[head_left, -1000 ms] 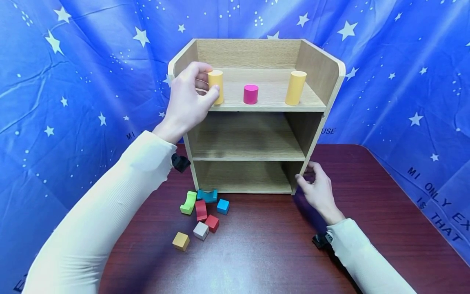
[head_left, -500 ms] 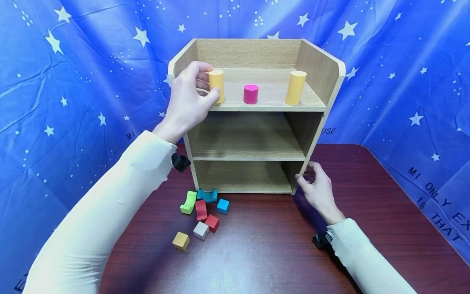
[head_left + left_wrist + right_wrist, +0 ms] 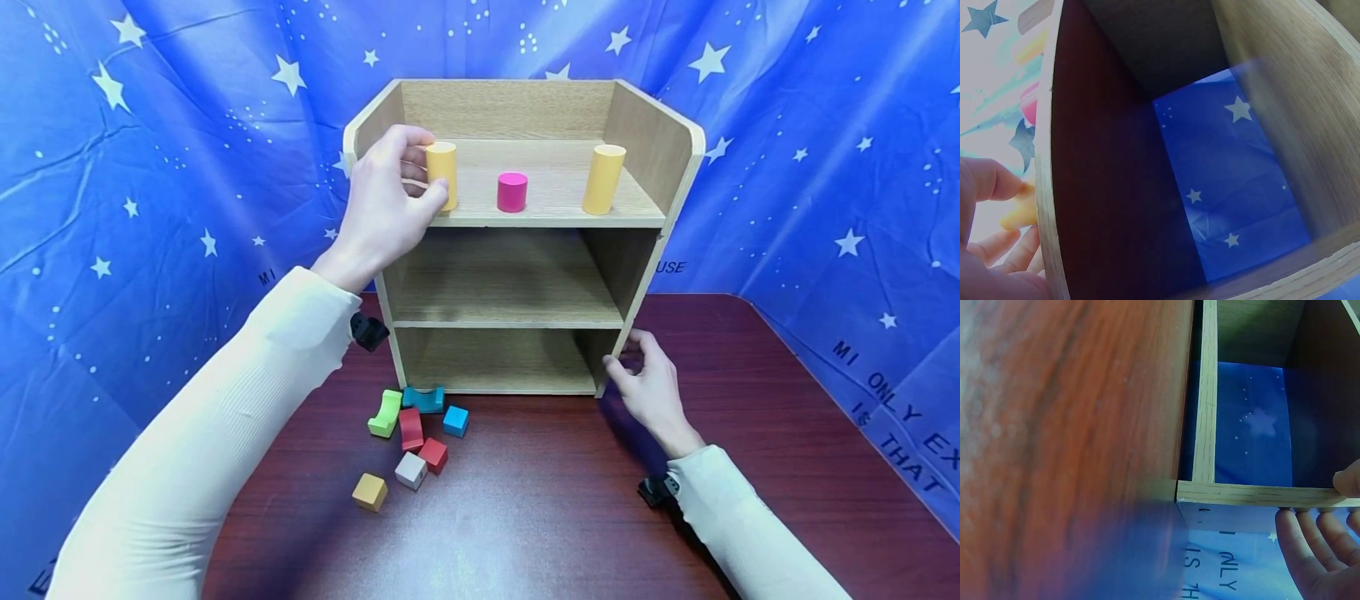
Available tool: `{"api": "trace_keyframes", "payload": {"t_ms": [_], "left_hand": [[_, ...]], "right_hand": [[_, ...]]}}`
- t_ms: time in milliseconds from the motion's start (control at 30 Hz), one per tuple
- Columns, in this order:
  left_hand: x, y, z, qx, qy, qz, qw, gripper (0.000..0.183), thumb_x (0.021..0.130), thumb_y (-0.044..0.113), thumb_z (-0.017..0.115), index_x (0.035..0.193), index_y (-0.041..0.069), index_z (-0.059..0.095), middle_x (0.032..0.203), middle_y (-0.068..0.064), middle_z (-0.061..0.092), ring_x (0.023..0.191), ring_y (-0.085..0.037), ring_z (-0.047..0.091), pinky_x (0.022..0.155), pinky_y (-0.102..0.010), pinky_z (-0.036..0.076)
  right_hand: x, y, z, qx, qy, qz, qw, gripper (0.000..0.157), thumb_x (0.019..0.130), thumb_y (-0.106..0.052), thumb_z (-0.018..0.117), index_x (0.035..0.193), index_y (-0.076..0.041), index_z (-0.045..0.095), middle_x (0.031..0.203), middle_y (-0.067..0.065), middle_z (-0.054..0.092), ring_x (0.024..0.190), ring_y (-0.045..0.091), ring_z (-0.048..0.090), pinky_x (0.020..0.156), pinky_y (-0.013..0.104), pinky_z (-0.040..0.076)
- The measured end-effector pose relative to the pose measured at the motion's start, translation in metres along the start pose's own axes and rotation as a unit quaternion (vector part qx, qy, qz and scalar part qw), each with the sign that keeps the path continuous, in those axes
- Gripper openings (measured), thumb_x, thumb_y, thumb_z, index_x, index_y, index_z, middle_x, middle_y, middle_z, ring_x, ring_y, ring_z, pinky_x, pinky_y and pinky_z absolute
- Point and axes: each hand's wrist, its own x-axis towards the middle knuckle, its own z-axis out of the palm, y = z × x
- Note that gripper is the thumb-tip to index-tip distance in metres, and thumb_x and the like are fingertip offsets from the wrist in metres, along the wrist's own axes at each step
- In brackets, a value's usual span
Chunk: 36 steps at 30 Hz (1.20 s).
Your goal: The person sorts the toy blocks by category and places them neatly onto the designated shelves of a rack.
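Note:
My left hand (image 3: 390,192) pinches an upright yellow cylinder block (image 3: 442,171) between thumb and fingers, at the front left of the small wooden shelf's (image 3: 517,222) top board. In the left wrist view, fingers and thumb meet on this yellow block (image 3: 1025,209) beside the board's edge. A short pink cylinder (image 3: 512,192) stands to its right, and a second tall yellow cylinder (image 3: 603,180) farther right. Low on the shelf's right side panel, my right hand (image 3: 651,396) grips the edge. The right wrist view has its thumb (image 3: 1349,480) inside the panel and the other fingers outside.
On the dark red table (image 3: 540,500), left of centre, lie several small blocks: a green curved block (image 3: 386,414), a teal curved block (image 3: 424,401), a red arch-like piece (image 3: 411,429), and blue (image 3: 456,422), red (image 3: 433,456), white (image 3: 411,471) and yellow (image 3: 370,492) cubes. A starry blue cloth (image 3: 187,125) hangs behind.
The held yellow cylinder has shifted very slightly right and up in the head view since the first frame. The right hand keeps its place on the shelf's side.

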Motion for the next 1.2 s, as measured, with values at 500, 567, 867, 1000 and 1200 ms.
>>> {"api": "trace_keyframes", "payload": {"t_ms": [500, 567, 867, 1000, 1200], "left_hand": [[-0.012, 0.009, -0.005, 0.045, 0.034, 0.063, 0.9964, 0.048, 0.084, 0.013, 0.066, 0.127, 0.0, 0.05, 0.118, -0.014, 0.051, 0.113, -0.017, 0.053, 0.09, -0.019, 0.046], [-0.015, 0.009, -0.006, 0.043, 0.038, 0.072, 0.9957, 0.047, 0.084, 0.013, 0.066, 0.126, -0.001, 0.05, 0.118, -0.014, 0.051, 0.112, -0.018, 0.053, 0.09, -0.019, 0.046], [-0.03, 0.007, -0.012, 0.027, 0.054, 0.106, 0.9925, 0.045, 0.083, 0.011, 0.067, 0.125, 0.0, 0.053, 0.118, -0.014, 0.052, 0.113, -0.015, 0.051, 0.091, -0.022, 0.046], [-0.038, 0.005, -0.014, 0.024, 0.067, 0.129, 0.9891, 0.043, 0.082, 0.008, 0.067, 0.122, -0.002, 0.054, 0.116, -0.015, 0.053, 0.112, -0.015, 0.052, 0.091, -0.023, 0.046], [-0.05, 0.004, -0.018, 0.022, 0.069, 0.144, 0.9868, 0.041, 0.082, 0.007, 0.066, 0.12, -0.004, 0.054, 0.116, -0.014, 0.054, 0.112, -0.015, 0.052, 0.09, -0.024, 0.047]], "right_hand": [[0.001, 0.0, 0.0, -0.004, -0.001, 0.002, 1.0, 0.035, 0.083, -0.007, 0.069, 0.115, -0.003, 0.055, 0.098, 0.011, 0.064, 0.087, 0.024, 0.064, 0.068, 0.013, 0.048], [0.001, 0.0, 0.0, -0.002, -0.001, 0.003, 1.0, 0.036, 0.083, -0.006, 0.069, 0.115, -0.002, 0.055, 0.098, 0.011, 0.064, 0.086, 0.024, 0.064, 0.068, 0.014, 0.048], [0.002, 0.001, 0.0, -0.006, -0.003, 0.002, 1.0, 0.035, 0.083, -0.007, 0.068, 0.116, -0.002, 0.055, 0.098, 0.01, 0.064, 0.087, 0.023, 0.063, 0.068, 0.015, 0.049], [0.001, 0.0, 0.0, -0.005, -0.004, 0.001, 1.0, 0.035, 0.084, -0.007, 0.068, 0.116, -0.002, 0.055, 0.098, 0.011, 0.064, 0.086, 0.02, 0.063, 0.068, 0.015, 0.049], [0.0, -0.001, -0.001, -0.01, -0.004, 0.003, 1.0, 0.034, 0.083, -0.008, 0.069, 0.115, -0.003, 0.055, 0.097, 0.008, 0.064, 0.084, 0.01, 0.06, 0.068, 0.013, 0.048]]}}
